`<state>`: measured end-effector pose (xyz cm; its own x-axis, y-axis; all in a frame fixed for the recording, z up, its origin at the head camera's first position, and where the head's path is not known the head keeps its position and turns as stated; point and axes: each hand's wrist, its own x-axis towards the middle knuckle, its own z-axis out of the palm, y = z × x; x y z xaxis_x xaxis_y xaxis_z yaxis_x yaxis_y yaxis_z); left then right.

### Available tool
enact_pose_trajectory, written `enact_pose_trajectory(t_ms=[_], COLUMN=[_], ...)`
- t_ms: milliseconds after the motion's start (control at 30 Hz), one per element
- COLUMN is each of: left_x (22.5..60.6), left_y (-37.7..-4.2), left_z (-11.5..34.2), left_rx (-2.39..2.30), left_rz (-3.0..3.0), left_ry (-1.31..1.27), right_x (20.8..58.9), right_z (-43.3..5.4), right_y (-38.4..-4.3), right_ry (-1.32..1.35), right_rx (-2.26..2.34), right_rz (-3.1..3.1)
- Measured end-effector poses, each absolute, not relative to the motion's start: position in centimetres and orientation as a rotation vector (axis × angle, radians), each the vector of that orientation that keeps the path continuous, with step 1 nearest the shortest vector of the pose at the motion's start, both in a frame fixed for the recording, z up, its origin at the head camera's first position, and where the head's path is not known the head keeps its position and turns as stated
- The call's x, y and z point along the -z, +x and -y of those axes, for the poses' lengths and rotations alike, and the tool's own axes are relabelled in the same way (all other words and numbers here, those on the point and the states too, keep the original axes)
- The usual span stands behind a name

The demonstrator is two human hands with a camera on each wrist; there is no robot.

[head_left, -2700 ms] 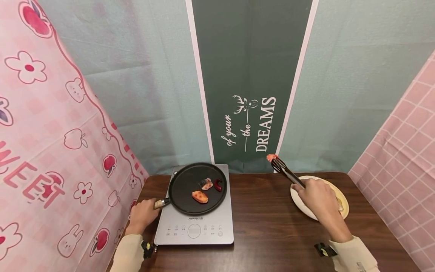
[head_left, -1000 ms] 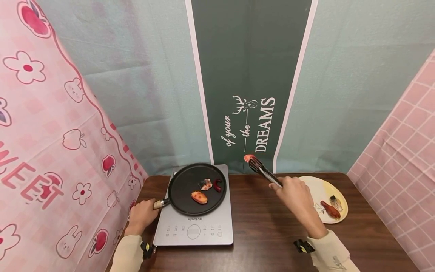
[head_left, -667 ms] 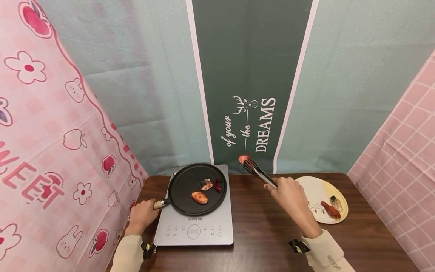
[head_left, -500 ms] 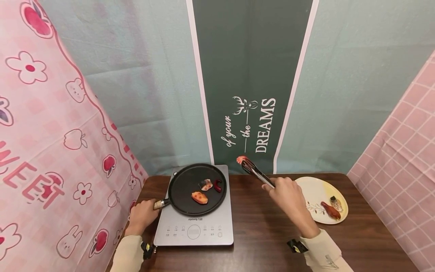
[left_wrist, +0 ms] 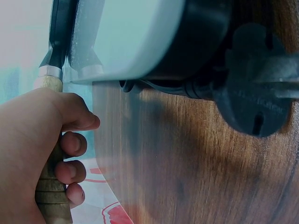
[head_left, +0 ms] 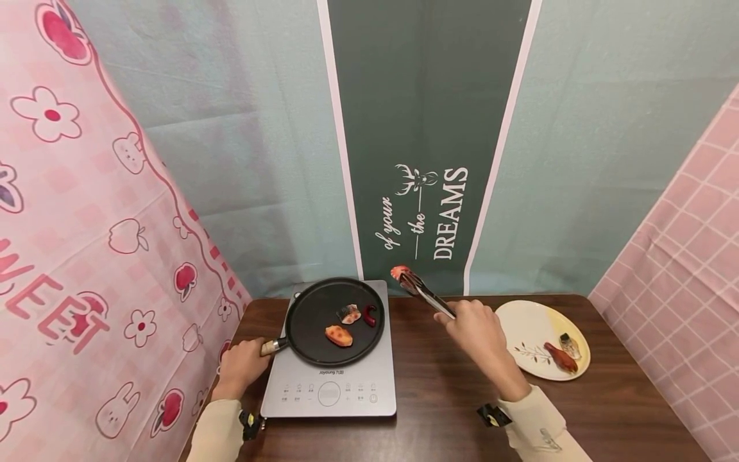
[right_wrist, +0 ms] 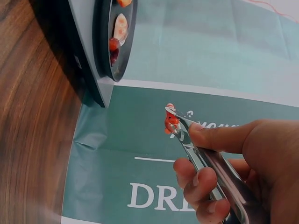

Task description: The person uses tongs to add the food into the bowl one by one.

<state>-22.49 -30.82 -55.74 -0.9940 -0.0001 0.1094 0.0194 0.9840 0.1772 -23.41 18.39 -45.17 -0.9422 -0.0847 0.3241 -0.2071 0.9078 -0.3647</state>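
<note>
My left hand (head_left: 242, 367) grips the wooden handle (left_wrist: 53, 198) of a flat black frying pan (head_left: 310, 311). In the pan lie an orange slice-like piece (head_left: 339, 335), a dark-skinned fish piece (head_left: 349, 314) and a curved dark red piece (head_left: 370, 315). My right hand (head_left: 476, 330) holds metal tongs (head_left: 428, 296), raised between pan and plate. Their tips pinch a small red-orange piece (right_wrist: 171, 120), perhaps an octopus shape, to the right of the pan's far edge in the head view. Thumb and curled fingers press the tongs' arms together in the right wrist view.
Under the pan is a silver induction cooker (head_left: 383, 378); its dark plug (left_wrist: 254, 84) shows in the left wrist view. At right, a cream-and-yellow plate (head_left: 514, 314) bears a drumstick (head_left: 560, 358) and another fish piece (head_left: 570, 346). Hanging cloths (head_left: 277, 160) close off the back and sides.
My right hand has carried the tongs and the red-orange piece leftward from over the plate toward the pan, uncovering the drumstick and fish piece. The left hand keeps its grip on the handle.
</note>
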Motion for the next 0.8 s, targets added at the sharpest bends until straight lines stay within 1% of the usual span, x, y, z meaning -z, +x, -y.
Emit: enact_pose_trajectory(t_ms=[800], left_x=[55.7], left_y=[-22.5], left_z=[30.7], left_rx=[0.255], left_rz=[3.023], left_ry=[-0.017], right_x=[45.2], right_z=[-16.4], right_y=[-23.8], right_ry=[0.275], right_rx=[-0.560], right_rz=[2.770])
